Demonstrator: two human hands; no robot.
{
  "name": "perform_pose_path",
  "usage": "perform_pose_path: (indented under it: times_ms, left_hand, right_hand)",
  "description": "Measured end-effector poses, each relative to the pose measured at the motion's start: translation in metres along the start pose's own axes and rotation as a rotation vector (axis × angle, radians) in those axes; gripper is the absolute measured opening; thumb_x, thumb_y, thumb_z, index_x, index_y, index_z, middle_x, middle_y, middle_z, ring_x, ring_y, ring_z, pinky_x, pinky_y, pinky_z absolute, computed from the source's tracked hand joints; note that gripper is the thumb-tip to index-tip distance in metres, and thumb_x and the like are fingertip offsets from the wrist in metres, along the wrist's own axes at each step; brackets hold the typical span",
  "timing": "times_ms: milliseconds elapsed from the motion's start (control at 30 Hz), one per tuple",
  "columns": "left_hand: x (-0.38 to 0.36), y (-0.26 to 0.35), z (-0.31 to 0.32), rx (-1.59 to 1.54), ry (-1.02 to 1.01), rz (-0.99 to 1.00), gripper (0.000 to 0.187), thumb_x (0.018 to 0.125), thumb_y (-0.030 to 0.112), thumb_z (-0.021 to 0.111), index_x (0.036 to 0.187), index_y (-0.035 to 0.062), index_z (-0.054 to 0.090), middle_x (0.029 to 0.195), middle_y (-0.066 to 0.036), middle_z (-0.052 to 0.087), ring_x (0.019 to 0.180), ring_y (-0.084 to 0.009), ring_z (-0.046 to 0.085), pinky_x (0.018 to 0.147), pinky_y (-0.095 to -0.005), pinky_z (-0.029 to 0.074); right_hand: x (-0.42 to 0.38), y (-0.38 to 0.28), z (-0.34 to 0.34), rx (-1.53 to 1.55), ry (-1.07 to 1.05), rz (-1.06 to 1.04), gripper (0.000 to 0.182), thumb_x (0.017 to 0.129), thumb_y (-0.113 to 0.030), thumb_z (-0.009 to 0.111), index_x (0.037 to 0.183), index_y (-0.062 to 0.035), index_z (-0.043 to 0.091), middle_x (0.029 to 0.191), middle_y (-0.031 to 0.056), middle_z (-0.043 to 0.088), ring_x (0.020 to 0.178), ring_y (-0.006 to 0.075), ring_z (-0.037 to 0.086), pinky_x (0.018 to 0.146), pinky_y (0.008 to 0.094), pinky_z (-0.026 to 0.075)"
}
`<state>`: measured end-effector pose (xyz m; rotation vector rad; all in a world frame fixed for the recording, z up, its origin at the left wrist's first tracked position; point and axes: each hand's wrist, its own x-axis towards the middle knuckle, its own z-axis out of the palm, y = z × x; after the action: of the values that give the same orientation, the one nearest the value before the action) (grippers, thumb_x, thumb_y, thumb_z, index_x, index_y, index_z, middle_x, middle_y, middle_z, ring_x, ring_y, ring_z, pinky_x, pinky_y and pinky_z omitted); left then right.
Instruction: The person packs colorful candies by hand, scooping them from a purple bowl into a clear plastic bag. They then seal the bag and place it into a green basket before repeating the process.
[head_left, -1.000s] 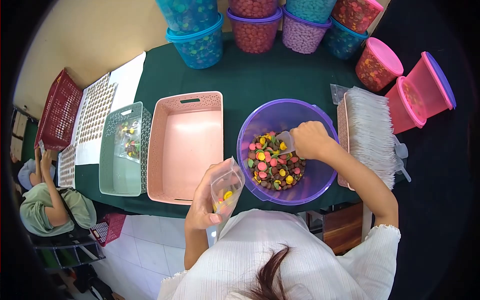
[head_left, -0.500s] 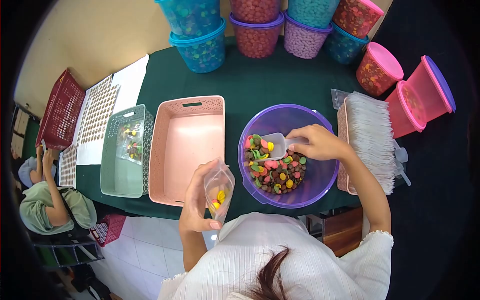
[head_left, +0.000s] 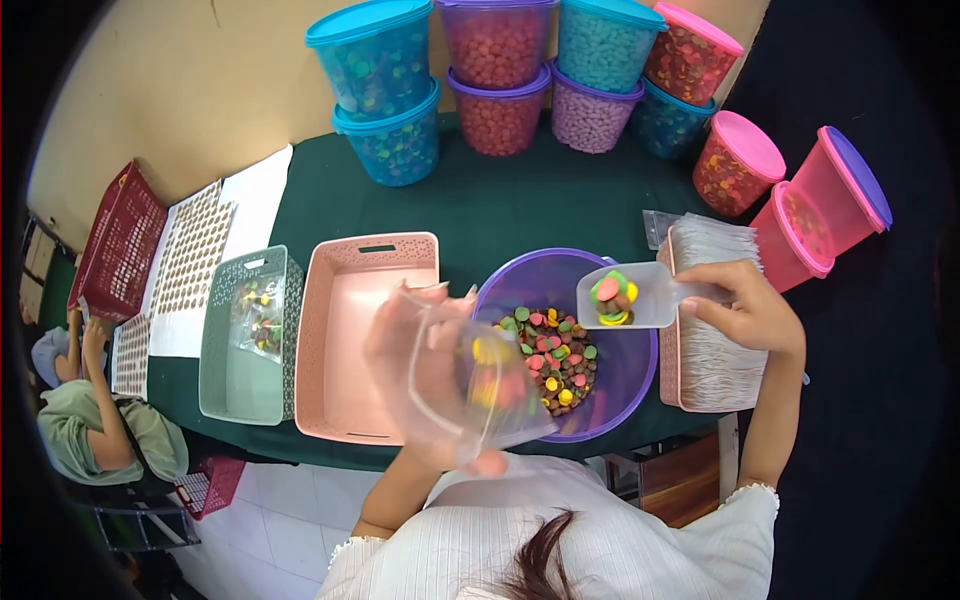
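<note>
My left hand (head_left: 410, 350) is closed around a clear plastic pouch (head_left: 440, 390), blurred by motion, with yellow and pink candy pieces showing through it. My right hand (head_left: 745, 315) grips the handle of a translucent scoop (head_left: 650, 295), which holds several green, pink, yellow and brown pieces. The scoop is raised over the right side of a purple tub (head_left: 625, 385). Inside that tub lies a heap of multicoloured candy (head_left: 560, 360), partly hidden by the pouch.
A pink basket (head_left: 370, 255) and a green basket (head_left: 230, 390) with filled pouches stand at left. Stacked empty pouches (head_left: 715, 340) fill a basket at right. Lidded candy tubs (head_left: 385, 140) line the back. Another person (head_left: 100, 430) works at far left.
My right hand has lifted the scoop out of the candy and moved it right, carrying pieces. My left hand has brought the pouch rightward, to the tub's edge. The camera view has tilted slightly.
</note>
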<state>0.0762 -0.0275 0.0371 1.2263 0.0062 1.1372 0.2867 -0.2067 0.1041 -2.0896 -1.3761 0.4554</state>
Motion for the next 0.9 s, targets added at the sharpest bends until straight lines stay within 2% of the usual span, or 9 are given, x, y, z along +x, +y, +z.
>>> perform_pose_path:
  times_ms: [67,133,167,300,400,467,567,800,900]
  left_hand:
    - [-0.005,-0.031,0.001,0.082,-0.071,0.054,0.107,0.047,0.037,0.082,0.126,0.0003,0.019,0.119,-0.014,0.031,0.104,-0.0271,0.044,0.088,-0.0403,0.037]
    - [-0.006,-0.051,0.002,0.376,-0.266,0.014,0.093,0.054,0.027,0.080,0.125,-0.0001,0.026,0.116,-0.014,0.035,0.105,-0.0263,0.045,0.087,-0.0357,0.039]
    - [-0.005,-0.060,0.002,0.527,-0.316,0.005,0.085,0.053,0.022,0.080,0.121,-0.0010,0.034,0.112,-0.015,0.042,0.103,-0.0253,0.047,0.085,-0.0331,0.041]
    - [-0.001,-0.055,0.007,0.626,-0.406,-0.088,0.082,0.051,0.024,0.080,0.117,-0.0017,0.038,0.110,-0.017,0.046,0.099,-0.0269,0.050,0.082,-0.0349,0.043]
    - [-0.003,-0.056,0.007,0.687,-0.449,-0.174,0.082,0.052,0.026,0.079,0.118,-0.0019,0.038,0.110,-0.017,0.046,0.099,-0.0275,0.050,0.082,-0.0352,0.043]
    - [-0.004,-0.056,0.007,0.690,-0.443,-0.162,0.082,0.053,0.027,0.079,0.118,-0.0018,0.038,0.110,-0.017,0.046,0.099,-0.0278,0.050,0.082,-0.0357,0.043]
    - [-0.005,-0.057,0.006,0.705,-0.440,-0.140,0.083,0.053,0.028,0.079,0.118,-0.0014,0.038,0.110,-0.017,0.045,0.099,-0.0277,0.050,0.080,-0.0357,0.045]
    - [-0.004,-0.053,0.007,0.708,-0.460,-0.228,0.084,0.053,0.030,0.079,0.119,-0.0012,0.037,0.112,-0.017,0.044,0.098,-0.0261,0.051,0.072,-0.0315,0.049]
    - [-0.004,-0.057,0.006,0.727,-0.463,-0.155,0.085,0.053,0.029,0.079,0.120,-0.0017,0.036,0.112,-0.017,0.044,0.097,-0.0262,0.051,0.075,-0.0328,0.048]
  right_hand:
    - [-0.005,-0.004,-0.012,-0.011,0.028,-0.001,0.027,0.074,-0.014,0.059,0.095,0.0026,0.057,0.074,0.0133,0.059,0.065,0.0166,0.055,0.059,0.0278,0.042]
    - [-0.008,-0.015,-0.023,-0.023,0.064,0.065,0.027,0.074,-0.014,0.059,0.095,0.0028,0.057,0.078,0.0127,0.060,0.068,0.0155,0.055,0.061,0.0283,0.042]
    - [-0.008,-0.015,-0.025,-0.025,0.068,0.067,0.027,0.074,-0.014,0.059,0.095,0.0028,0.057,0.078,0.0127,0.060,0.068,0.0155,0.055,0.061,0.0283,0.042]
    - [-0.006,-0.017,-0.026,-0.005,0.109,0.006,0.025,0.075,-0.015,0.058,0.093,0.0021,0.058,0.075,0.0121,0.060,0.065,0.0152,0.054,0.059,0.0280,0.041]
    - [0.001,-0.026,-0.024,-0.039,0.002,-0.009,0.025,0.073,-0.016,0.059,0.091,0.0017,0.059,0.073,0.0130,0.059,0.063,0.0185,0.054,0.056,0.0291,0.040]
    - [0.004,-0.032,-0.024,-0.149,-0.047,0.036,0.024,0.071,-0.016,0.059,0.088,0.0014,0.060,0.073,0.0147,0.059,0.062,0.0245,0.055,0.055,0.0315,0.039]
    - [0.006,-0.034,-0.020,-0.256,-0.040,0.011,0.024,0.070,-0.016,0.060,0.087,0.0016,0.060,0.075,0.0157,0.059,0.064,0.0285,0.055,0.055,0.0334,0.040]
    - [0.004,-0.025,-0.015,-0.236,-0.055,-0.052,0.025,0.070,-0.017,0.060,0.087,0.0019,0.060,0.074,0.0164,0.060,0.062,0.0293,0.055,0.054,0.0339,0.041]
    - [0.003,-0.025,-0.017,-0.166,-0.060,0.010,0.026,0.070,-0.018,0.060,0.087,0.0019,0.060,0.075,0.0164,0.060,0.062,0.0286,0.056,0.055,0.0332,0.041]
